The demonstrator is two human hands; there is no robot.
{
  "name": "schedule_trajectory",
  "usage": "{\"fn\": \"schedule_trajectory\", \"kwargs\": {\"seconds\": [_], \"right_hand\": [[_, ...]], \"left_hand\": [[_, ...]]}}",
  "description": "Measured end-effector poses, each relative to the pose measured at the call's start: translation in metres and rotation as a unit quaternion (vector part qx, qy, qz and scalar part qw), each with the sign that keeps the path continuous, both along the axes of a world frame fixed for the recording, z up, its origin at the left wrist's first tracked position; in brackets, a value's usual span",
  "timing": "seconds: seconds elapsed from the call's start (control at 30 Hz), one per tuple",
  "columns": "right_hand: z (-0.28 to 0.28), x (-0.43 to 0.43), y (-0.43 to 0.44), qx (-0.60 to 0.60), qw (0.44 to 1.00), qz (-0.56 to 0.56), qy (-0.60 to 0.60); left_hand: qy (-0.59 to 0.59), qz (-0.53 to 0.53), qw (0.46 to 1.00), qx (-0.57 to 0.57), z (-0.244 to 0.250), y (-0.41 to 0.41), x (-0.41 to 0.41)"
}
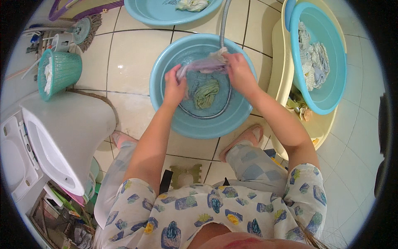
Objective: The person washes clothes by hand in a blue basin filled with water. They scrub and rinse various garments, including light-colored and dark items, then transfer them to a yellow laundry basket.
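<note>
A pale lilac and cream wet cloth (205,64) is stretched between my hands over the far half of a blue plastic basin (214,129). My left hand (175,85) grips its left end, and my right hand (239,71) grips its bunched right end. The cloth is slightly blurred. In the water below lies a crumpled green cloth (206,93). A metal shower hose (222,28) comes over the basin's far rim and curves around inside it; its end cannot be made out.
Farther off is another blue basin (149,15) with a cloth. At right, a turquoise basin (337,74) of garments rests on a cream tub (276,62). Leftward are a green basket (67,70), a mop (85,31) and a toilet (93,105). A small stool (186,169) stands near my feet.
</note>
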State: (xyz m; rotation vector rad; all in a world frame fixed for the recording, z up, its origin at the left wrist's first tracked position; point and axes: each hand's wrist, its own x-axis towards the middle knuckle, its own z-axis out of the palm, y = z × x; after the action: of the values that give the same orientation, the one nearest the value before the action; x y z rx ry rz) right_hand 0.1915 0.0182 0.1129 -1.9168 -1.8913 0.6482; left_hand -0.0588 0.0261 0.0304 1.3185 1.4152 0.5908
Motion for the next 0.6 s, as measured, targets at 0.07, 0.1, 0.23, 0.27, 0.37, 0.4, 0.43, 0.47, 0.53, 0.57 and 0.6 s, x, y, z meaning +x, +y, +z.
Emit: {"fn": "schedule_trajectory", "kwargs": {"seconds": [0.07,0.1,0.23,0.27,0.37,0.4,0.43,0.47,0.53,0.57,0.6], "right_hand": [[-0.016,-0.007,0.001,0.041,0.992,0.077,-0.09],[-0.029,-0.007,0.005,0.048,0.99,0.107,-0.083],[-0.083,-0.017,0.01,0.121,0.981,0.128,-0.076],[-0.092,-0.024,0.005,0.103,0.981,0.12,-0.111],[-0.115,-0.039,-0.005,0.073,0.974,0.125,-0.172],[-0.118,-0.04,-0.008,0.07,0.973,0.141,-0.166],[-0.121,-0.04,-0.01,0.067,0.972,0.158,-0.16],[-0.124,-0.036,-0.011,0.027,0.99,0.099,-0.1],[-0.121,-0.028,-0.006,-0.051,0.998,-0.02,0.017],[-0.122,-0.037,-0.009,-0.026,0.997,-0.072,-0.026],[-0.124,-0.058,-0.016,-0.003,0.99,-0.123,-0.069]], "left_hand": [[0.127,-0.105,0.979,0.118,-0.021,-0.009,0.006],[0.187,-0.158,0.953,0.178,-0.029,-0.01,0.013],[0.216,-0.174,0.936,0.217,-0.02,-0.003,0.046],[0.257,-0.21,0.916,0.225,-0.024,-0.005,0.049],[0.302,-0.276,0.88,0.241,-0.032,0.0,0.042],[0.303,-0.295,0.873,0.243,-0.031,-0.002,0.036],[0.256,-0.253,0.907,0.218,-0.035,-0.005,0.029],[0.208,-0.21,0.936,0.191,-0.041,-0.011,0.022],[0.132,-0.051,0.98,0.143,-0.039,-0.017,0.025],[0.104,0.062,0.986,0.119,-0.039,-0.023,0.038],[0.075,0.174,0.978,0.091,-0.036,-0.029,0.048]]}}
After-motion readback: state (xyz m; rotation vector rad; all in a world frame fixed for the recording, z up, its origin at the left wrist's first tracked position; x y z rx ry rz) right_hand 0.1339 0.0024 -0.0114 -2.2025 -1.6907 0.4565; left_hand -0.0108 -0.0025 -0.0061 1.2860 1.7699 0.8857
